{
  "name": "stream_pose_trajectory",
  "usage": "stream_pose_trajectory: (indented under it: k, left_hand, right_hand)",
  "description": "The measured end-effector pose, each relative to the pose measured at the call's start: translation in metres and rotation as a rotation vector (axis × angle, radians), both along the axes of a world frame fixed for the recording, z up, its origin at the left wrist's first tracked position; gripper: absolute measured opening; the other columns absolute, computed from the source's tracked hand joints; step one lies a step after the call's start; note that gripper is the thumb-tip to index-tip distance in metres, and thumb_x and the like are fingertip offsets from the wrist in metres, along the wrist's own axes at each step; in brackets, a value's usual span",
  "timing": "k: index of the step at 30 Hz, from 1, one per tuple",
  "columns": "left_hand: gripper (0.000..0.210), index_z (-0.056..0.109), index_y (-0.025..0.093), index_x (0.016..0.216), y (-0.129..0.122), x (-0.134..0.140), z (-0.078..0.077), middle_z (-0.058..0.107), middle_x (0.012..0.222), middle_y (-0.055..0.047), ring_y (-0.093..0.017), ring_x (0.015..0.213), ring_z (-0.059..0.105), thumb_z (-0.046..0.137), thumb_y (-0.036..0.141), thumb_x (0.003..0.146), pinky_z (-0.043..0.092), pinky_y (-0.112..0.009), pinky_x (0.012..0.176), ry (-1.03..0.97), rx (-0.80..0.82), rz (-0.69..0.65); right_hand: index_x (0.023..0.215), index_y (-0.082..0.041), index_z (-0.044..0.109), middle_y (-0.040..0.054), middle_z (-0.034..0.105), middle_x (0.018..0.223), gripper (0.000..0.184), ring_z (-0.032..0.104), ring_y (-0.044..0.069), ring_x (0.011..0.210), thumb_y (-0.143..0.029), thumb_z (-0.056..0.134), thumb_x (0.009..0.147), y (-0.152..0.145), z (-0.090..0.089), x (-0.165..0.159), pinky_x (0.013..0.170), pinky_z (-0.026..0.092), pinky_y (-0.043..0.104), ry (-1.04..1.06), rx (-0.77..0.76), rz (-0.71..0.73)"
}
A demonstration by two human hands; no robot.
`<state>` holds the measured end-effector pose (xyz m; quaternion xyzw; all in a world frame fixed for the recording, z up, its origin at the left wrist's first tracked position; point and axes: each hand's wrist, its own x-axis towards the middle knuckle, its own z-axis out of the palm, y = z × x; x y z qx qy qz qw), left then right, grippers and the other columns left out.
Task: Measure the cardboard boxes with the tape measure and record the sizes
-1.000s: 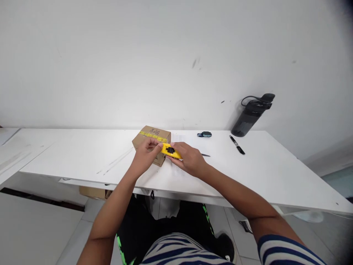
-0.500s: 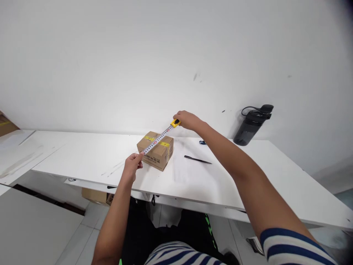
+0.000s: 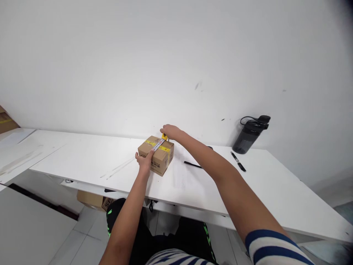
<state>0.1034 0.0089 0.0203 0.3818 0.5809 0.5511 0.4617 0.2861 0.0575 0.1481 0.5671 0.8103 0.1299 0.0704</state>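
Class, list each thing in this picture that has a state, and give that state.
Middle box, closed with yellow tape.
Tape measure, partly pulled out over the box.
Bottle, upright, lid on.
Marker, lying flat.
Pen, lying flat, partly behind the right arm.
Right hand, gripping the tape measure.
Left hand, at the box's near edge.

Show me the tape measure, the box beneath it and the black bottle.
Tape measure (image 3: pixel 164 137): head view, yellow case.
Box (image 3: pixel 158 160): head view, front side.
Black bottle (image 3: pixel 243 141): head view, body below the lid.

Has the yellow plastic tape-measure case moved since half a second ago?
Yes: judged against the small dark wall mark, the tape-measure case has shifted left and slightly down in view.
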Motion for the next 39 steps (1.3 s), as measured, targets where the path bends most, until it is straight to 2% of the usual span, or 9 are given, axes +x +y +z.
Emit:
stream_pose_trajectory:
  k: [6, 15, 24, 30, 39]
  left_hand:
    - [0.098, 0.025, 0.025, 0.142, 0.001, -0.002, -0.005, 0.051, 0.142, -0.016, -0.026, 0.127, 0.058, 0.085, 0.048, 0.067, 0.051, -0.037, 0.101, -0.018, 0.053, -0.023]
    - [0.085, 0.028, 0.024, 0.133, -0.002, -0.002, 0.000, 0.048, 0.145, -0.015, -0.025, 0.127, 0.057, 0.084, 0.039, 0.070, 0.051, -0.035, 0.100, -0.125, 0.082, -0.064]
    - [0.083, 0.028, 0.024, 0.131, -0.004, -0.007, 0.000, 0.047, 0.147, -0.015, -0.025, 0.131, 0.054, 0.083, 0.042, 0.071, 0.049, -0.037, 0.103, -0.086, 0.056, -0.088]
    - [0.080, 0.033, 0.025, 0.125, -0.004, -0.024, 0.003, 0.056, 0.137, -0.014, -0.026, 0.125, 0.058, 0.085, 0.046, 0.068, 0.050, -0.039, 0.099, -0.059, 0.013, -0.185]
    - [0.076, 0.033, 0.026, 0.125, -0.005, -0.029, 0.005, 0.055, 0.139, -0.015, -0.027, 0.128, 0.057, 0.083, 0.045, 0.071, 0.050, -0.037, 0.096, -0.031, 0.004, -0.203]
  right_hand:
    - [0.117, -0.017, 0.061, 0.0156, 0.061, 0.122, 0.026, 0.059, 0.024, 0.109, -0.012, 0.055, 0.093, 0.002, -0.006, 0.006, 0.069, 0.043, 0.027, 0.023, 0.023, 0.014]
    - [0.118, -0.016, 0.060, 0.0159, 0.061, 0.122, 0.028, 0.059, 0.024, 0.105, -0.012, 0.056, 0.091, -0.002, -0.004, 0.004, 0.068, 0.042, 0.028, 0.026, 0.019, -0.002]
    - [0.117, -0.015, 0.060, 0.0166, 0.060, 0.122, 0.026, 0.057, 0.025, 0.111, -0.010, 0.052, 0.093, -0.003, -0.007, 0.004, 0.072, 0.042, 0.028, 0.045, 0.040, 0.018]
    - [0.116, -0.016, 0.060, 0.0163, 0.060, 0.122, 0.026, 0.056, 0.026, 0.112, -0.011, 0.056, 0.091, -0.005, -0.006, 0.001, 0.072, 0.044, 0.028, 0.040, 0.027, 0.008]
    - [0.118, -0.015, 0.059, 0.0175, 0.059, 0.126, 0.028, 0.054, 0.027, 0.115, -0.010, 0.053, 0.091, -0.010, -0.004, -0.001, 0.077, 0.046, 0.030, 0.039, 0.038, 0.008]
